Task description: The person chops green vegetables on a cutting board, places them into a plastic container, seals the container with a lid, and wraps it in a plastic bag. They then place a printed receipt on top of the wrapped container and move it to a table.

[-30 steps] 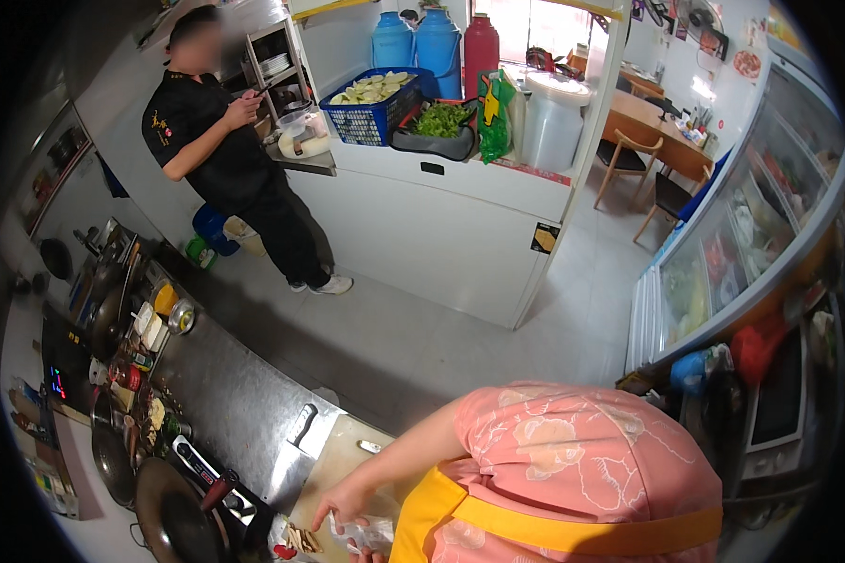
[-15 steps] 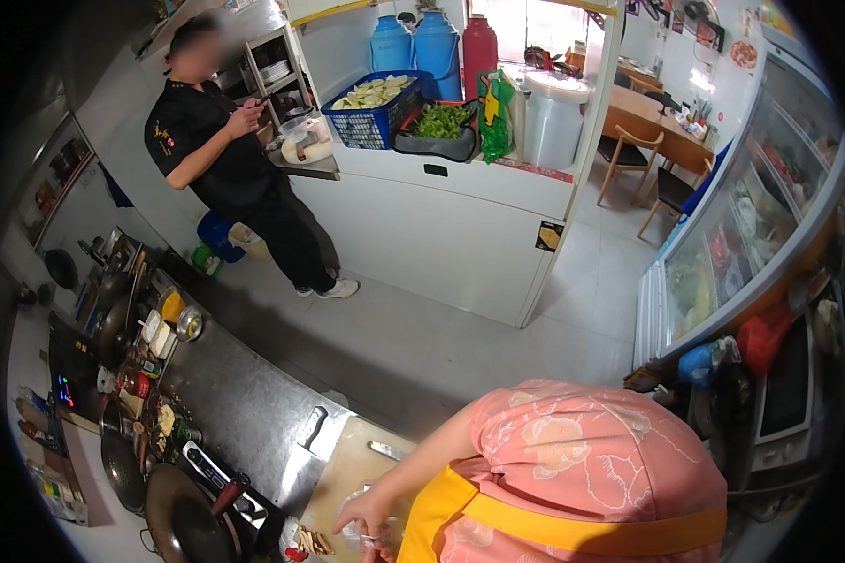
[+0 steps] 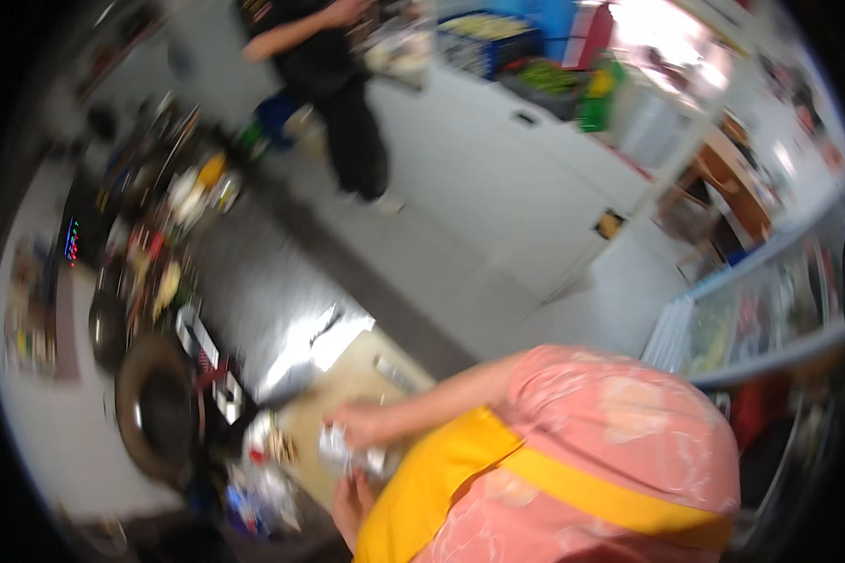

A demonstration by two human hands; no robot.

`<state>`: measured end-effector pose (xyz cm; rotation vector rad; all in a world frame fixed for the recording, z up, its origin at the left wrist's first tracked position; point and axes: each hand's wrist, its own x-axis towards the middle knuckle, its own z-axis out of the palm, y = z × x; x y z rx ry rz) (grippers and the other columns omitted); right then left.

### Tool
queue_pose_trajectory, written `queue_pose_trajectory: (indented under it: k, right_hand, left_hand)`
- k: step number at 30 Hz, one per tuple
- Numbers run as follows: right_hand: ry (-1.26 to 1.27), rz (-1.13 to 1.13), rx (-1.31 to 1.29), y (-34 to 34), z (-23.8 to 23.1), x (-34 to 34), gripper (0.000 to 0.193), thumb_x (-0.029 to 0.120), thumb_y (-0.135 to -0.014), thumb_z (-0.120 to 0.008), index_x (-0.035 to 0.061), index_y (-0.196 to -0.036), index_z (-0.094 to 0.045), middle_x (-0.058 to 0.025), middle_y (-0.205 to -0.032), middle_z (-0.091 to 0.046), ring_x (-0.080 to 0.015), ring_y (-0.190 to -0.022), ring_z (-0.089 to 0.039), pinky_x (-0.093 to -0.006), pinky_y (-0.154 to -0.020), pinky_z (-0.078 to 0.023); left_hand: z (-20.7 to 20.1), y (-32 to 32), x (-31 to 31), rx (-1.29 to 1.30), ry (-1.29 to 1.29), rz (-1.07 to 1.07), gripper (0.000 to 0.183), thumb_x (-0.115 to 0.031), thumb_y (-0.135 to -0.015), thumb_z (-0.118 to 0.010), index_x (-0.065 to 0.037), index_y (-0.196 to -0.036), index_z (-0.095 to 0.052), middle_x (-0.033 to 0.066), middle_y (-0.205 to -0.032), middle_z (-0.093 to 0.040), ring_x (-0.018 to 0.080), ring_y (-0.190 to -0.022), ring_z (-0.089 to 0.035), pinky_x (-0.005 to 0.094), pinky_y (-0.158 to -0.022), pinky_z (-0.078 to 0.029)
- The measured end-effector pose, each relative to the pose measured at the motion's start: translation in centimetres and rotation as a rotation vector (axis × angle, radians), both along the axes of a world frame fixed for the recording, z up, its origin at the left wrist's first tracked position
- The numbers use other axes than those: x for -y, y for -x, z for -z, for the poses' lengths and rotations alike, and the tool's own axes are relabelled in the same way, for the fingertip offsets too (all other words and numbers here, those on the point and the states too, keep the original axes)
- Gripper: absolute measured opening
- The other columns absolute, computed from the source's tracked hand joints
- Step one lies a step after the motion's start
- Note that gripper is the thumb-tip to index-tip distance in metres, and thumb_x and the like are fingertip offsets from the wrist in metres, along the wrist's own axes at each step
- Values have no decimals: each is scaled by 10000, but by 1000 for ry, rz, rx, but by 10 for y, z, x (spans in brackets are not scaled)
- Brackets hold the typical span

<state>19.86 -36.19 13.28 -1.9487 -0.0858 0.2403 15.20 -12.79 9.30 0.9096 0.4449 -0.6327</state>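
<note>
My right hand (image 3: 361, 425) reaches over the pale cutting board (image 3: 302, 408), its fingers closed on crumpled white material (image 3: 332, 445) that looks like thin plastic. Just below it, my left hand (image 3: 347, 504) comes up against the lower edge of that material. Blur hides its grip, and whatever the plastic may wrap cannot be made out. A knife with a metal blade (image 3: 396, 373) lies on the board near my right forearm. Past the board's far edge a cleaver (image 3: 327, 324) rests on the steel counter (image 3: 244, 267). Brown strips (image 3: 280, 447) lie at the board's left side.
A dark wok (image 3: 155, 408) stands left of the board. Near it lies a clear plastic bag (image 3: 261, 497). Jars and bowls (image 3: 192, 192) line the counter's far left. Across the aisle, a person in black (image 3: 333, 94) stands beside a white partition (image 3: 498, 178); a glass-door fridge (image 3: 751, 319) is at right.
The whole view has swung and blurred, sliding the room up and to the right. More of my left hand and the white material now shows, and a clear bag has come into view.
</note>
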Motion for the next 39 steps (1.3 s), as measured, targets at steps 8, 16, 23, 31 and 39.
queue_pose_trajectory:
  k: [8,16,23,31,39]
  right_hand:
    - [125,83,-240,-10,17,5,144,128,-781,-676,-5,-725,-688,-140,-650,-658,-202,-583,-629,-365,-535,-496]
    - [-261,-89,-595,-8,-40,-12,152,139,-850,-648,4,-809,-706,-41,-717,-673,-100,-588,-580,-230,-491,-403]
    - [365,-365,317,25,-61,-23,127,90,-826,-632,4,-912,-665,-182,-788,-681,-356,-702,-660,-429,-627,-522]
    - [203,-322,208,14,-62,-3,435,-8,-788,-636,57,-1216,-605,-156,-939,-672,-277,-771,-646,-365,-721,-536]
    - [29,-418,-137,2,-15,-1,444,77,-820,-663,79,-1253,-563,-121,-823,-664,-232,-700,-631,-352,-664,-519]
  left_hand:
    - [5,10,6,-45,120,-142,144,-137,-980,-563,-10,-1015,-622,96,-903,-678,187,-801,-641,291,-699,-515]
    - [-39,1,38,229,-265,-53,161,-119,-948,-633,36,-971,-673,54,-793,-658,107,-681,-597,233,-587,-487]
    - [-43,-3,59,187,-51,-64,187,-151,-987,-552,-23,-1025,-682,30,-837,-687,103,-661,-614,224,-575,-481]
    - [-53,-10,54,194,-197,190,147,-181,-976,-579,-51,-1008,-641,-41,-699,-540,48,-536,-453,219,-476,-337]
    - [-33,-27,53,349,-486,96,167,-110,-907,-629,-49,-1049,-567,-2,-675,-553,51,-518,-468,224,-445,-330]
